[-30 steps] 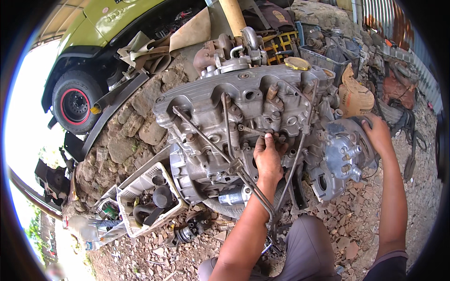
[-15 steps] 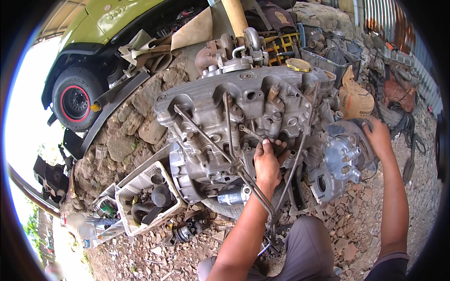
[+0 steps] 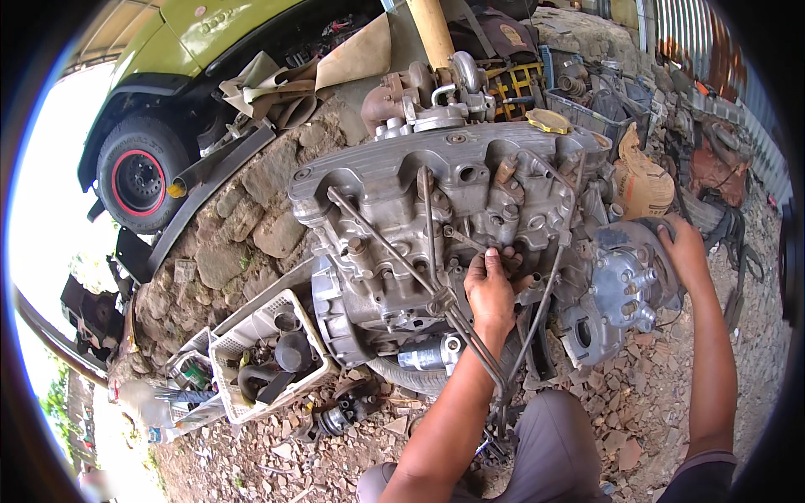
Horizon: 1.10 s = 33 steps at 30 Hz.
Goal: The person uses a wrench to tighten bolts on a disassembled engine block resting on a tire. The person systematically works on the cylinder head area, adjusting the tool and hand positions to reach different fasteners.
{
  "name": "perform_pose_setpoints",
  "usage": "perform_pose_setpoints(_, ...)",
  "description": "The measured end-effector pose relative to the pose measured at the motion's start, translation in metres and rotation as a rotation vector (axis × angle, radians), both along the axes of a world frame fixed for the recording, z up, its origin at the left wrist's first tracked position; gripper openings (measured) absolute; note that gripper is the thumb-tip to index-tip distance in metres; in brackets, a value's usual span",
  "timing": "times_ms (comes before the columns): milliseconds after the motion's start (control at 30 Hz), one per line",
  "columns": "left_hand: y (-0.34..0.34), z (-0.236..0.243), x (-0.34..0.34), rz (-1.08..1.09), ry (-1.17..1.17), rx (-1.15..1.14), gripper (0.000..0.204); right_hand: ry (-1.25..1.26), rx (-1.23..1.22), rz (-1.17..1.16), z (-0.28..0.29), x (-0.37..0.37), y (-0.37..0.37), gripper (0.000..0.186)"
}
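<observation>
A grey metal engine (image 3: pixel 394 163) with a ribbed top cover fills the middle. My left hand (image 3: pixel 493 289) reaches up against its near side, fingers closed around the end of a slim wrench (image 3: pixel 466 241). The wrench's far end meets the engine among the fittings; the exact contact is too small to make out. Bent metal rods (image 3: pixel 390 256) cross in front of the engine and run down past my left forearm. At the right end, my right hand (image 3: pixel 686 251) grips the rim of a dark round wheel (image 3: pixel 650 239), beside a silver housing with stubs (image 3: pixel 625 289).
Left of the engine stands a white plastic crate (image 3: pixel 231 398) of dark parts, by a stone wall (image 3: pixel 222 260). A yellow cap (image 3: pixel 549 121) sits on the engine top. Behind lie a brown paper bag (image 3: pixel 644 186) and a grey bin (image 3: pixel 599 121). Rubble (image 3: pixel 620 419) covers the ground.
The whole scene has shifted slightly to the right and down in view. Both hands keep their places, the left on the wrench and the right on the wheel rim.
</observation>
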<state>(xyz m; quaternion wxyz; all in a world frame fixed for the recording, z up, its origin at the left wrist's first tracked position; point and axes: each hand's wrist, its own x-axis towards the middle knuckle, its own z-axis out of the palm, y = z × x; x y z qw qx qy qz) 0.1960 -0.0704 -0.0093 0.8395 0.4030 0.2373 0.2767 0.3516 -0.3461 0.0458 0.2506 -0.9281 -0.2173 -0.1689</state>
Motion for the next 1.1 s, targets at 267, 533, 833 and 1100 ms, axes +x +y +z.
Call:
perform_pose_setpoints(267,-0.002,0.002,0.0,-0.023,-0.032,-0.048,0.025,0.0,0.005,-0.011,0.002,-0.002,0.002,0.028)
perform_pose_setpoints(533,-0.001,0.017,-0.003,-0.099,-0.044,-0.057,0.026,0.012,0.0,-0.033,0.006,0.003,0.002,0.029)
perform_pose_setpoints(833,0.011,-0.009,-0.002,-0.123,-0.131,-0.059,0.018,-0.029,-0.013,-0.016,0.002,0.001,0.004,0.027)
perform_pose_setpoints(1100,-0.001,-0.009,0.0,-0.136,-0.132,0.015,0.008,-0.047,-0.074,-0.071,-0.001,0.003,0.003,0.028)
